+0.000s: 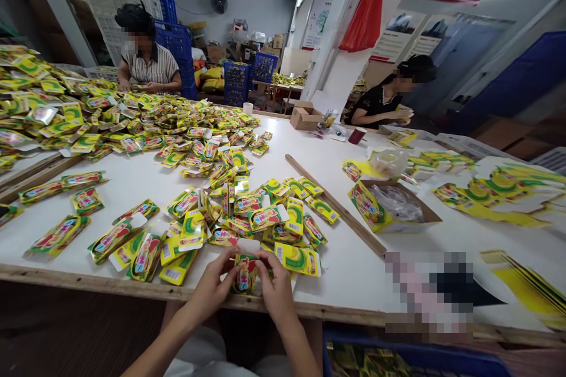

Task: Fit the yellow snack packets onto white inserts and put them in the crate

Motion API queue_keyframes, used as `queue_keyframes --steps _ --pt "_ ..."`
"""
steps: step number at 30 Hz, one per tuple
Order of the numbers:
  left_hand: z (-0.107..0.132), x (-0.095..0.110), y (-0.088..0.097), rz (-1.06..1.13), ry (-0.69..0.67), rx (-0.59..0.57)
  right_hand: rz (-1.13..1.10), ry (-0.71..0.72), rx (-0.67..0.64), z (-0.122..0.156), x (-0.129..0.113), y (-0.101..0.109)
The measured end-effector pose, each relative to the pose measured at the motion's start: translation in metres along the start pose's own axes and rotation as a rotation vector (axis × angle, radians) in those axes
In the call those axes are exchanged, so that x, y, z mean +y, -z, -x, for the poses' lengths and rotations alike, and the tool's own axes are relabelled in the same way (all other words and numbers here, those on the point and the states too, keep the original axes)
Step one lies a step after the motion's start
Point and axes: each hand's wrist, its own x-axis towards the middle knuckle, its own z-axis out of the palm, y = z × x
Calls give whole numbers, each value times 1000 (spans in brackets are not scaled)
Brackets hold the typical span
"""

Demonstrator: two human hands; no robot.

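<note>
A small yellow and green carton (246,274) stands between my two hands over the table's front edge, its white end flap raised at the top. My left hand (220,278) grips its left side, thumb on the printed front. On the other side my right hand (273,283) is closed on the right edge, fingers near the flap. Just beyond lie many similar flat cartons, among them a carton (297,259) right of my hands and a carton (179,267) to the left. Whether anything is inside the held carton is hidden.
A large heap of cartons (101,112) covers the table's left. A wooden strip (336,206) divides the white tabletop (283,147). Right of it stands an open box (398,206) with clear plastic bags. A blue crate (411,359) is below. Two people sit across the table.
</note>
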Motion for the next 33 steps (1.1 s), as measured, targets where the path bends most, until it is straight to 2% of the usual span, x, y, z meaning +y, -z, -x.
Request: queue_keyframes --steps 4,7,12,16,24,33 --pt "-6 5 2 -92 -71 49 -27 14 22 -10 -1 -2" --pt "-6 6 -1 -51 -85 107 -79 -34 65 -10 1 -4" --pt "-6 12 -1 -174 -136 108 -36 53 -21 -5 -4 -1" --pt "-6 22 1 -239 -144 124 -21 72 -16 -3 -10 0" --pt "-11 23 -5 -132 -57 176 46 14 50 -10 -15 -5" --pt "-9 23 -4 -27 -30 159 -51 -31 -5 -9 -16 -5"
